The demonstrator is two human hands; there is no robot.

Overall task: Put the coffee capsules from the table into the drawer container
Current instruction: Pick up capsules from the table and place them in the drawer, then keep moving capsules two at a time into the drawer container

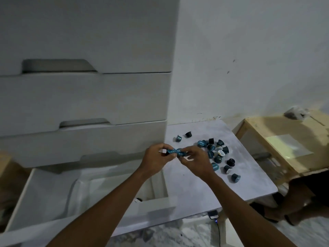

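Several dark and teal coffee capsules point(217, 152) lie scattered on the grey table point(249, 175). My left hand point(154, 158) and my right hand point(195, 162) meet above the table's left edge, both pinching a small bunch of teal capsules point(175, 152) between the fingertips. Below and left of my hands the lowest white drawer point(53, 191) is pulled out, its inside lined with white plastic.
A tall white drawer unit point(85, 97) with closed upper drawers fills the left. A wooden crate point(284, 145) stands right of the table. A cable and small black device point(213, 215) hang under the table's front edge. A white wall is behind.
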